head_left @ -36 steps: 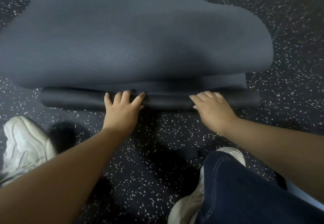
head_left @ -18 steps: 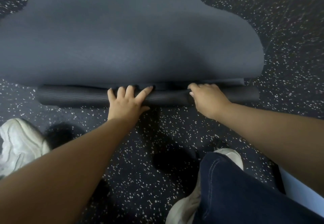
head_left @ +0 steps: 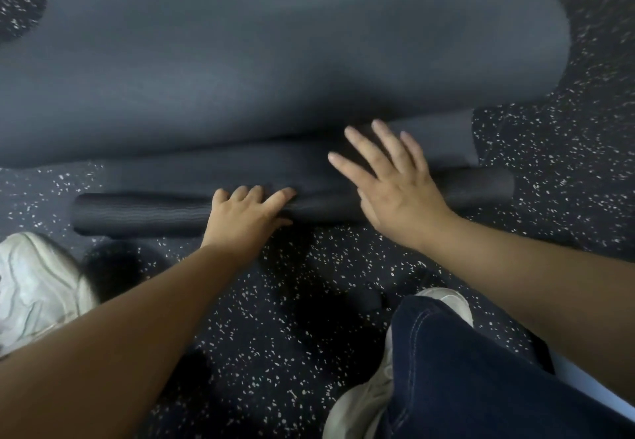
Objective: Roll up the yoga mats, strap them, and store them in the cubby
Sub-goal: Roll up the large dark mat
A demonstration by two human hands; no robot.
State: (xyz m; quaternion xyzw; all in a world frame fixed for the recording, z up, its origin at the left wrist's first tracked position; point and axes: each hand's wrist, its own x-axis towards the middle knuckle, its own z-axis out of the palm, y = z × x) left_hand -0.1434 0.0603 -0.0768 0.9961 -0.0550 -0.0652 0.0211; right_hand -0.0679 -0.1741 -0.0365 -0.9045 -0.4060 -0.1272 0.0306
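Landmark: the rolled part of the yoga mat (head_left: pixel 144 213), a dark grey tube lying on the speckled floor (head_left: pixel 292 301); places below are given from it.
Left shoe: a white shoe (head_left: pixel 34 287) on the floor, nearer the person than the roll's left end and a little to its left.
Mat look: dark grey, matte, with fine wavy ribbing along the rolled surface; the roll is thin and tightly wound, its left end slightly nearer the person than its right end.
Mat axis: the roll's long axis runs left to right across the view, its ends pointing left and right; the unrolled sheet (head_left: pixel 240 60) spreads away from the person beyond the roll, humped up in a broad fold.
Left hand: the left hand (head_left: pixel 245 220) rests on the roll just left of its middle, fingers curled over the top and thumb stretched along it, gripping it.
Right hand: the right hand (head_left: pixel 395 191) is right of the middle, fingers straight and spread, released; whether the palm touches the roll cannot be told.
Right leg: a dark blue trouser leg (head_left: pixel 464 370) and a second white shoe (head_left: pixel 364 401), nearer the person than the roll's right half.
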